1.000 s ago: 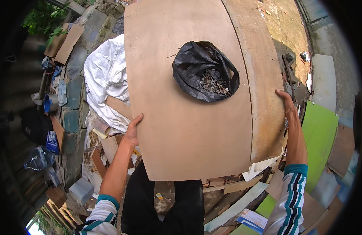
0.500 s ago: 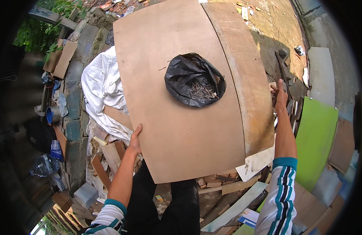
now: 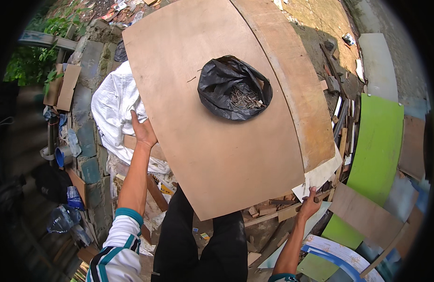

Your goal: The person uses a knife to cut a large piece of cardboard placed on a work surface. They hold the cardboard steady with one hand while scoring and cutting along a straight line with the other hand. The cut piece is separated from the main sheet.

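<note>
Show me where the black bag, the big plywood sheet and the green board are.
Black bag (image 3: pixel 217 84), head view, on its crumpled left side.
Plywood sheet (image 3: pixel 212 155), head view, on its bare middle.
Green board (image 3: pixel 377 145), head view, on its flat face.

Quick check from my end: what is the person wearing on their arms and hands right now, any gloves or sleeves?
No gloves: the left hand and right hand are both bare, as are the forearms. The white track-jacket sleeves with dark stripes and teal ribbed cuffs are pushed up toward the elbows. The right cuff shows only as a teal sliver at the lower edge. No watch, rings or bands show.
</note>
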{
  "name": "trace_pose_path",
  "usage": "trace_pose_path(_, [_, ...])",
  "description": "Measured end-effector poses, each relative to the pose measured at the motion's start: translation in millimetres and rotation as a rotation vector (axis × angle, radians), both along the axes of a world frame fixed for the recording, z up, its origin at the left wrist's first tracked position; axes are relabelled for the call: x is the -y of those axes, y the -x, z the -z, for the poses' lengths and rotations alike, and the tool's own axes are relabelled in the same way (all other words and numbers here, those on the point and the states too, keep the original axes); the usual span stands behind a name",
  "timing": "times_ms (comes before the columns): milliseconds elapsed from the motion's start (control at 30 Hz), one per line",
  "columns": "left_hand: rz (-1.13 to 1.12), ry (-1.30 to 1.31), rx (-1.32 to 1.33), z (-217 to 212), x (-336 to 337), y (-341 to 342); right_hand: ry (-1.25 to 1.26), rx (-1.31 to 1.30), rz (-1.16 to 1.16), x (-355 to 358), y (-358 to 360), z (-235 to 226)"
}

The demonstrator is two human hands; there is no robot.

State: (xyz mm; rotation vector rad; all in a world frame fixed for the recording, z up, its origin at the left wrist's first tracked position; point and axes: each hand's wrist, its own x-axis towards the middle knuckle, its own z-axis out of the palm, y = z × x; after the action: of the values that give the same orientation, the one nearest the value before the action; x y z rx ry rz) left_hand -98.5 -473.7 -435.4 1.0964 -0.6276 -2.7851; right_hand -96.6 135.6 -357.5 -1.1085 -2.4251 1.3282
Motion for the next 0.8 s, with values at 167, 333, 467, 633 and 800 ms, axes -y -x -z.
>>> trace_pose_path(167, [0.097,0.164,-0.068,18,40,57,0.979,-0.184,-0.073,41,-98,81])
trace_pose_path(333, [0.153,0.156,-0.046,14,36,61,0.846,-0.048,0.173,103,-76,76])
trace_pose_path(467, [0.182,0.052,-0.078,4,22,56,0.986,-0.120,0.051,67,-58,80])
trace_pose_path(633, [-0.066,0.086,-0.075,2,-29,-4,0.855,-0.019,-0.094,14,0,69])
trace_pose_path(800, [-0.269,0.021,-0.052,5,-94,-67,0.552,0.146,-0.313,-28,87,56])
